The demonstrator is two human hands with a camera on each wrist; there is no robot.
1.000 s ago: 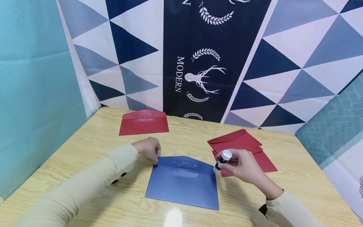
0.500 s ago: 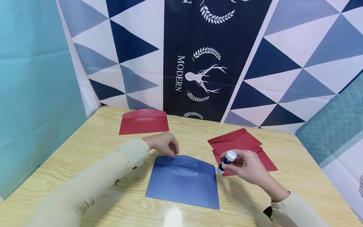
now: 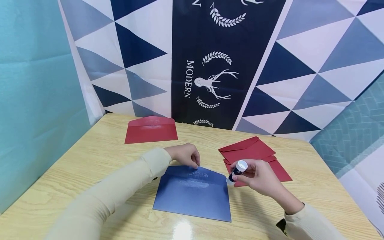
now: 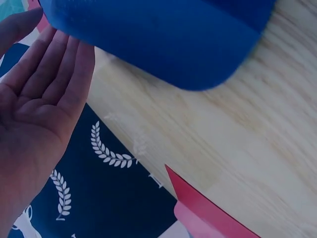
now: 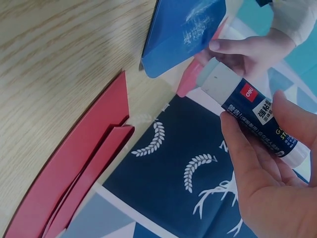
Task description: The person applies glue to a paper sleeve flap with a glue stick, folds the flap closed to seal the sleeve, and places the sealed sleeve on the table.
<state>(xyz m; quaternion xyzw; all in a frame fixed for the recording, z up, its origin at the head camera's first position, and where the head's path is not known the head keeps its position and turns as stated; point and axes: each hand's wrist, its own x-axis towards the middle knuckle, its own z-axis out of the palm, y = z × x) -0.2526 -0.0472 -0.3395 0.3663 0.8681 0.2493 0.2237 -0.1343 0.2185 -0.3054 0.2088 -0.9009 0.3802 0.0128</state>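
**Glue stick (image 5: 255, 111) at the flap of a blue envelope (image 3: 192, 203)**

The blue envelope lies on the wooden table (image 3: 132, 216) in front of the person, its flap (image 3: 211, 176) open away from them. White smears (image 3: 194, 183) mark the flap and the panel below its fold. The left hand (image 3: 185, 154) pinches the flap's far edge between thumb and fingers; the right hand (image 3: 262, 176) grips the glue stick at the flap's right side, contact unclear.

Gluing the flap seems the step in hand. The next move probably calls for holding the flap steady and coating its bare parts.

Behind the right hand lie two overlapping red envelopes (image 3: 246, 150); farther left, an open red envelope (image 3: 151, 133) bears similar smears.
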